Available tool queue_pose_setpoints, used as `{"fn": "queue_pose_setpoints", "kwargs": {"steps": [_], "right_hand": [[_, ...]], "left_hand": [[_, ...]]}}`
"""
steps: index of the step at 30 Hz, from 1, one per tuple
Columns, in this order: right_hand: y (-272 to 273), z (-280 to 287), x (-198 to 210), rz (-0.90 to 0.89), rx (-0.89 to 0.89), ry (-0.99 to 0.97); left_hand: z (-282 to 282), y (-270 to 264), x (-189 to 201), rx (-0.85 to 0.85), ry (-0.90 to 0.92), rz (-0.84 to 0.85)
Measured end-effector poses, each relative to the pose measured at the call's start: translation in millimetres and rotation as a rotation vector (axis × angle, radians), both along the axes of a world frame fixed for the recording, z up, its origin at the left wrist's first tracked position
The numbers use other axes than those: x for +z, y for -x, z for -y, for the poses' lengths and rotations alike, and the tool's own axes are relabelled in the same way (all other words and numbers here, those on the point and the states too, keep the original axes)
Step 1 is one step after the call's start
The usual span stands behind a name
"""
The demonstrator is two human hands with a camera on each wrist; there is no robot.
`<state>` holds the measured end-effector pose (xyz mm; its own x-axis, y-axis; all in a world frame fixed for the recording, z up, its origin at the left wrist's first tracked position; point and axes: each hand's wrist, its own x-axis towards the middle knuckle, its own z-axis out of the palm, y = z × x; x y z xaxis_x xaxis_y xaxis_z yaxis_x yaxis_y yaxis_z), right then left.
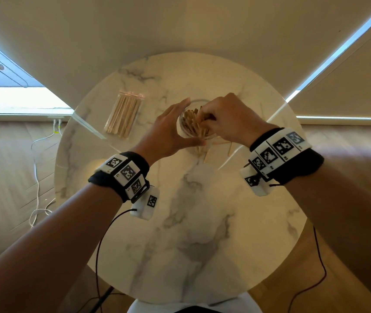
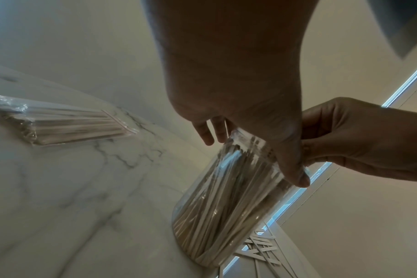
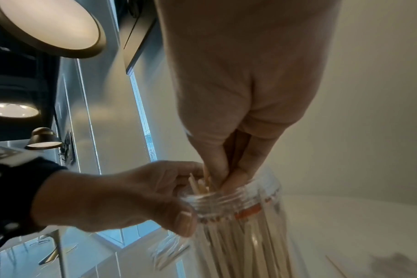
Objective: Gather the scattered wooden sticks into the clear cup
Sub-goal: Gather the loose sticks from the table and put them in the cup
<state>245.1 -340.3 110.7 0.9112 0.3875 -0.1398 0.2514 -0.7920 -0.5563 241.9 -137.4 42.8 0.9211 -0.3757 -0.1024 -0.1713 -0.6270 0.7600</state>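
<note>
A clear cup (image 1: pixel 189 128) stands mid-table, packed with upright wooden sticks (image 1: pixel 193 123). My left hand (image 1: pixel 173 129) grips the cup from the left, with the thumb on its near side and the fingers round the far side. My right hand (image 1: pixel 209 116) pinches a few sticks over the cup's mouth, their lower ends inside the cup. In the right wrist view the pinched sticks (image 3: pixel 236 148) run between my fingertips (image 3: pixel 217 161) into the cup (image 3: pixel 238 216). Several loose sticks (image 1: pixel 218 147) lie on the table just in front of the cup, and appear as loose sticks (image 2: pixel 259 250) in the left wrist view.
A sealed clear bag of sticks (image 1: pixel 124 114) lies at the table's back left. The round marble table (image 1: pixel 180 222) stands before a beige wall. One thin stick (image 3: pixel 338 269) lies on the table right of the cup. White cables trail over the floor at the left.
</note>
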Motion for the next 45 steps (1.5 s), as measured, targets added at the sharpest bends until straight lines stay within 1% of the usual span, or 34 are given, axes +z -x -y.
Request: {"fn": "queue_pose_setpoints", "kwargs": {"steps": [2,4,6,9,11,13,17,19,22,25,28,32,34,37,40,41,44,45], "right_hand": [[-5.1,-1.8,3.2,0.014,-0.036,0.002],[-11.4,-1.8,5.8,0.04,-0.099,-0.037],[-14.9,-5.9,7.5,0.017,-0.089,-0.027],[-12.7,-22.5,3.6,-0.052,0.066,0.082],[-11.8,-31.1,-0.8,-0.088,0.121,0.162],[-15.5,-31.7,-1.6,-0.104,0.114,0.225],[-23.9,-24.2,4.1,-0.011,0.033,0.344],[-22.8,-22.6,6.8,-0.004,0.049,0.295],[-13.5,-26.9,8.7,-0.078,0.097,0.145],[-9.7,-30.9,1.1,-0.106,0.118,0.186],[-14.6,-26.8,-4.1,-0.004,0.056,0.305],[-10.9,-25.4,-3.1,0.093,0.05,0.291],[-7.3,-24.2,-1.8,0.107,0.052,0.285],[-7.2,-19.7,1.9,0.027,0.077,0.261],[-10.0,-17.5,3.8,-0.056,0.114,0.143],[-12.1,-17.3,3.1,-0.039,0.093,0.106],[-17.4,-13.4,0.1,0.062,-0.059,-0.013],[-17.2,-12.8,-1.1,0.075,-0.074,-0.019]], "left_hand": [[0.1,0.2,-0.2,0.001,0.003,0.005],[0.4,0.5,-0.2,0.01,0.011,0.004],[0.5,0.9,-1.5,0.016,0.032,0.014],[-0.2,0.3,-4.1,0.008,0.075,0.04],[-1.5,-1.5,-5.1,-0.002,0.079,0.043],[-2.9,-2.5,-5.3,-0.012,0.084,0.046],[-3.6,-1.6,-5.3,-0.015,0.103,0.049],[-3.6,-2.2,-4.6,-0.013,0.111,0.046],[-3.5,-2.1,-5.2,-0.024,0.137,0.06],[-2.1,-0.4,-3.2,-0.003,0.134,0.054],[-0.7,1.0,-0.1,0.0,0.134,0.045],[0.2,1.9,0.2,0.003,0.143,0.032],[-0.6,1.6,-1.0,-0.005,0.146,0.04],[-1.3,1.7,-0.4,-0.008,0.139,0.033],[0.2,1.9,1.5,0.011,0.129,0.006],[0.0,1.5,0.8,0.013,0.13,0.004],[-0.8,0.4,-0.9,0.01,0.14,-0.006],[-0.8,0.7,-1.0,0.013,0.139,-0.005]]}}
